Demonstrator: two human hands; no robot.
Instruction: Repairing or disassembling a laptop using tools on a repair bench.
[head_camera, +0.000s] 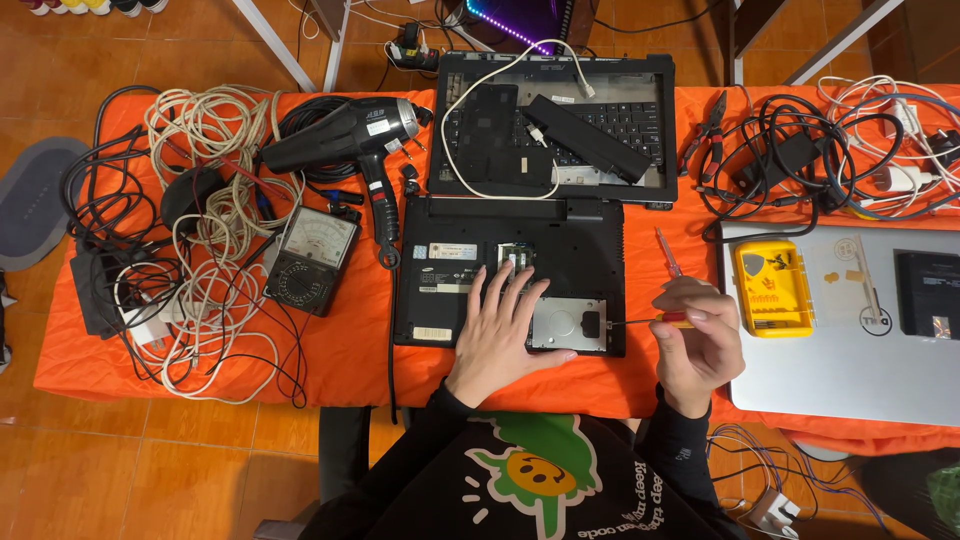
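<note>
On the orange worktop (350, 350) a black laptop (510, 270) lies bottom-up in front of the person. The left hand (510, 325) rests flat on it, fingers spread and holding nothing, its fingertips toward the memory slot. Just to the right of that hand the silver drive (568, 323) sits in its bay at the laptop's near right corner. Further right, the right hand (697, 335) is closed around a screwdriver (650, 321). The tool's long axis runs level, tip pointing left at the drive's right edge, so the right hand is the working one.
</note>
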